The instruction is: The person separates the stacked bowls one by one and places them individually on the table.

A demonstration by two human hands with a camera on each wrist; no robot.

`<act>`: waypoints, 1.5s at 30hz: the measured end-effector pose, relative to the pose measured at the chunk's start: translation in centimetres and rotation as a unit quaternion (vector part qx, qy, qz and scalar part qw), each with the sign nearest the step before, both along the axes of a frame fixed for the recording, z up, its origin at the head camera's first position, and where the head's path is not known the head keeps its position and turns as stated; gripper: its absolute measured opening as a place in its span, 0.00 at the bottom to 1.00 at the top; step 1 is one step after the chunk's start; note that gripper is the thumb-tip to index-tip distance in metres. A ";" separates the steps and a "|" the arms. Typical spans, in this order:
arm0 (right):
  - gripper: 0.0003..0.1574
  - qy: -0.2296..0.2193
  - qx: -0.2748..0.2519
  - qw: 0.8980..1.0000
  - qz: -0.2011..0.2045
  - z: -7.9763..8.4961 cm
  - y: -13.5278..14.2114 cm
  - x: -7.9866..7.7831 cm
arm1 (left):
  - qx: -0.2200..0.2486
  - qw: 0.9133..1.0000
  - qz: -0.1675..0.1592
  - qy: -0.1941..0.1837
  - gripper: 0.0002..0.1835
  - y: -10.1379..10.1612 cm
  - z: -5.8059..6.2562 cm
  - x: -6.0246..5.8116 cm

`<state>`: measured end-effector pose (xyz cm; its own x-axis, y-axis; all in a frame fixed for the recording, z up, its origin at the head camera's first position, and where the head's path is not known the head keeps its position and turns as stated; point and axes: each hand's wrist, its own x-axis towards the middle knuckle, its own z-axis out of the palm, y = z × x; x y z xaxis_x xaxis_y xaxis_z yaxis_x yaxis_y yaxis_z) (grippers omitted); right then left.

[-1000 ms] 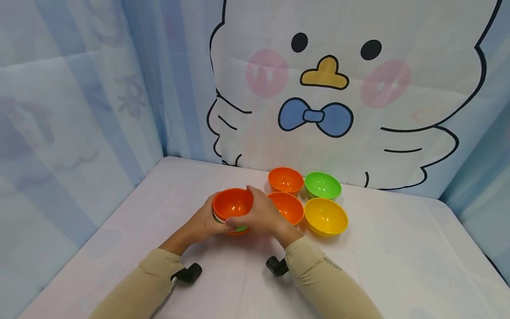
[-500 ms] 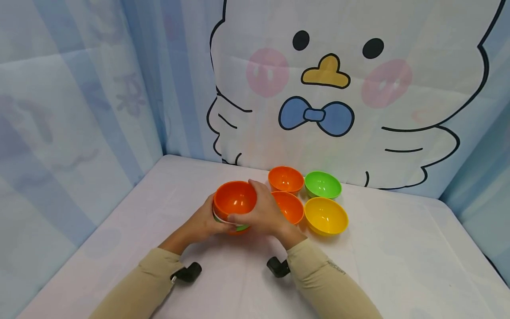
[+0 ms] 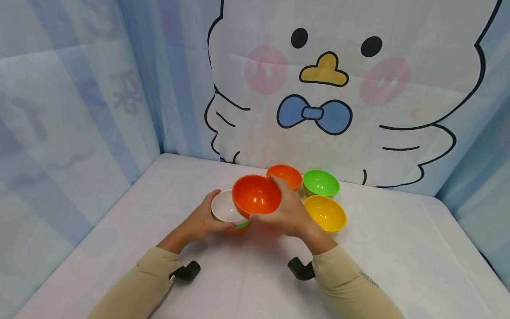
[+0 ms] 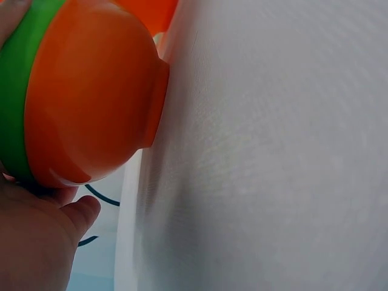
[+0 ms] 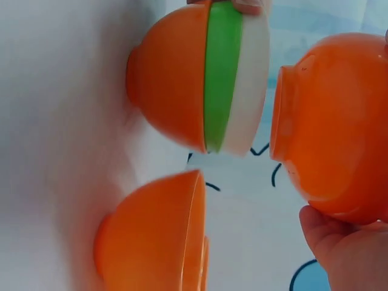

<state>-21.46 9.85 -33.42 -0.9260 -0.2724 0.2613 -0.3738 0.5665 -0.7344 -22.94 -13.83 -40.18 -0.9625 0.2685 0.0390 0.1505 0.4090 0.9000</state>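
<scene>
My right hand [image 3: 292,213] grips an orange bowl [image 3: 256,196] by its sides, thumb at the near rim. This bowl is raised and tilted, apart from the stack to its left. In that stack, a white bowl [image 3: 226,208] sits on top, then a green bowl [image 5: 221,79], then an orange bowl [image 4: 91,97] at the bottom, its foot on the table. Fingers and thumb of my left hand [image 3: 197,223] curl round the stack. The right wrist view shows a gap between the white bowl's rim and the raised bowl's foot.
Beside the right hand stand a yellow bowl [image 3: 325,214], a green bowl [image 3: 321,183] and an orange bowl [image 3: 284,173]. Another orange bowl [image 5: 151,236] is hidden behind the hand in the head view. A printed curtain [image 3: 314,150] hangs behind the white-covered table [image 3: 398,248].
My right hand has lifted the orange bowl out of the stack and moved it right, uncovering the white bowl. The left hand has stayed at the stack.
</scene>
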 end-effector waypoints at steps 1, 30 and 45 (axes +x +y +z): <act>0.61 0.004 0.000 1.000 0.001 0.0 0.4 0.2 | -0.001 1.000 0.002 0.000 0.61 0.0 0.0 0.0; 0.61 -0.027 0.033 0.999 0.005 -4.0 5.9 4.8 | -0.030 0.999 0.016 -0.015 0.64 0.3 0.3 0.2; 0.63 -0.043 0.044 0.998 0.015 -5.0 5.6 5.4 | -0.026 0.999 0.017 -0.020 0.64 0.3 0.4 0.1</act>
